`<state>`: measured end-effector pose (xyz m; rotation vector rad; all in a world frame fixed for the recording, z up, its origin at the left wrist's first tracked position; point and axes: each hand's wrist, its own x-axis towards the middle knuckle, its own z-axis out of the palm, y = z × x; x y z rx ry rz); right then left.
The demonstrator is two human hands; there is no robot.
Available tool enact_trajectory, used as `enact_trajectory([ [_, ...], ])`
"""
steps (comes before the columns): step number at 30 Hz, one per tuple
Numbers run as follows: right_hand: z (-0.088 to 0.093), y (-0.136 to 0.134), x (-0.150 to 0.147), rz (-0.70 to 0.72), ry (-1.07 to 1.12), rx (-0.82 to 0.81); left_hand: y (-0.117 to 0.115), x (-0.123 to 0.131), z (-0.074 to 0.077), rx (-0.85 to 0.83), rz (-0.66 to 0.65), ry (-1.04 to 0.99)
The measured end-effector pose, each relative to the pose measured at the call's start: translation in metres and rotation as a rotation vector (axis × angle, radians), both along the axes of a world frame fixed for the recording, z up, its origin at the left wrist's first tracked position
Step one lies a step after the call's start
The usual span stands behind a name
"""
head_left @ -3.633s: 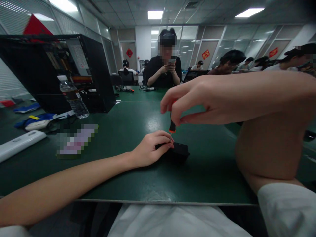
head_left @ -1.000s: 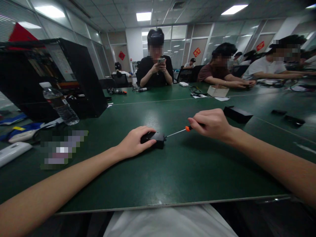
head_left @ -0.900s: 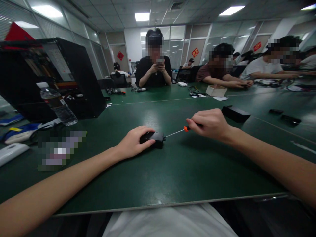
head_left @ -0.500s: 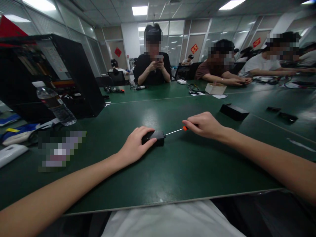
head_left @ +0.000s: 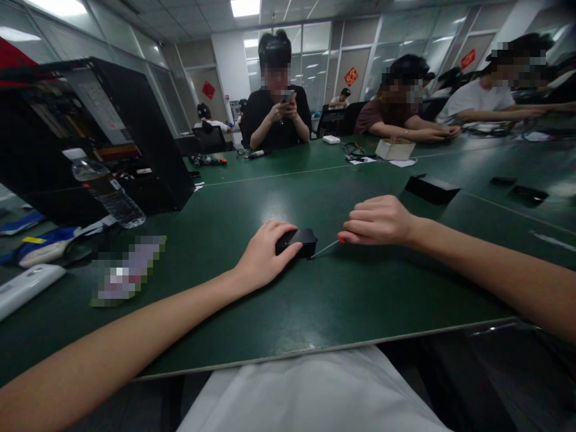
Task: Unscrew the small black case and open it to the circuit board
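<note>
The left hand lies palm-down on the green tabletop with its fingers curled over a small black box, pressing on the box's near and left side. The box sits flat on the tabletop between the two hands, and its right end shows past the fingertips.

The right hand is clenched around a screwdriver. Only the orange collar and the thin metal shaft stick out of the fist, while the handle is hidden inside it. The shaft slopes down and to the left from the right hand, and its tip meets the lower right edge of the black box, just beside the left hand's fingertips.

Beyond the right hand and a little to its right, a flat black case rests on the tabletop, well apart from the hand. Far to the left of the left hand stand a water bottle and an open black computer tower, with a white device lying nearer the table edge. Straight ahead of both hands, across the tabletop, a person in black sits holding a phone. A small cardboard box lies far beyond the right hand, in front of another seated person.
</note>
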<state>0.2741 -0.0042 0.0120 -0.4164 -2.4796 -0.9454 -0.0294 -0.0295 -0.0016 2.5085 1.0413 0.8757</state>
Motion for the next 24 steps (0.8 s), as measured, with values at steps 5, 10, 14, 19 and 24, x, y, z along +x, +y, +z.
enact_trajectory([
  [5, -0.006, 0.002, -0.01, 0.049, -0.003, -0.093, 0.0, 0.001, 0.001, -0.013, -0.031, -0.006],
  [10, 0.003, 0.006, 0.008, -0.103, 0.09, -0.211, 0.002, 0.0, 0.003, -0.028, -0.025, 0.005],
  [14, 0.013, 0.005, 0.02, -0.079, 0.238, -0.15, 0.003, 0.0, 0.003, -0.028, -0.007, 0.023],
  [19, 0.015, 0.006, 0.02, -0.19, 0.265, -0.171, 0.005, 0.001, 0.001, -0.022, 0.005, 0.027],
  [24, 0.012, 0.005, 0.016, -0.221, 0.215, -0.194, 0.006, 0.0, 0.0, -0.017, -0.003, 0.02],
])
